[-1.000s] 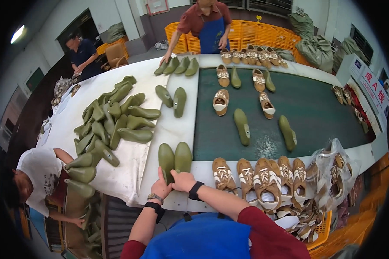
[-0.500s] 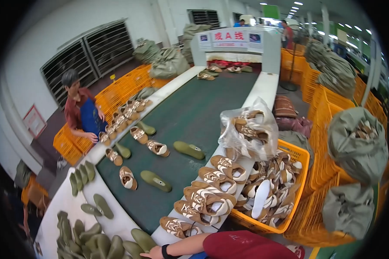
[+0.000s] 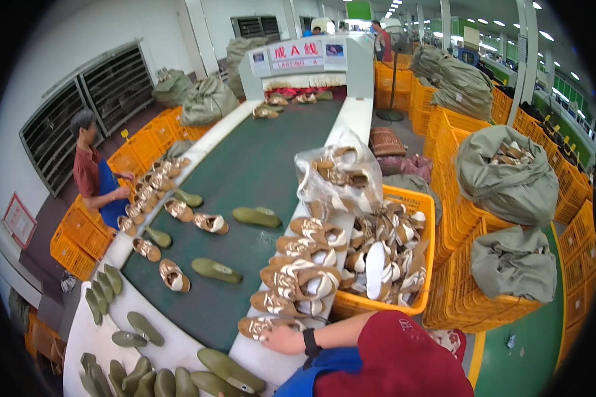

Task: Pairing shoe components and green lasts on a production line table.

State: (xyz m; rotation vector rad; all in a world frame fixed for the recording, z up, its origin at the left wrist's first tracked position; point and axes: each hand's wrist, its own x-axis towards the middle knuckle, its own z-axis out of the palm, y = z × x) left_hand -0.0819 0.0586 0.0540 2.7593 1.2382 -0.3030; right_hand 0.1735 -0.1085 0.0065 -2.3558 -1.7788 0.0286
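Right hand [image 3: 283, 339]: fingers lie flat on the brown and white strappy sandal [image 3: 261, 325], nearest one of the row on the white counter [image 3: 258, 354].
Left hand: not seen.
Risk: a bump could knock the piled sandals just beyond into the yellow plastic crate [image 3: 377, 306].

Left hand out of view; right hand [image 3: 283, 339] fingers hidden behind sandal [image 3: 261, 325].

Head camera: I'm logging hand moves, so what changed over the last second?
The view swung right, from the table of green soles to the shoe row and the yellow crate. Both hands let go of the green sole pair; one hand now touches the nearest brown-and-white shoe. The other hand is out of view. Shoes and green soles lie on the belt as before.
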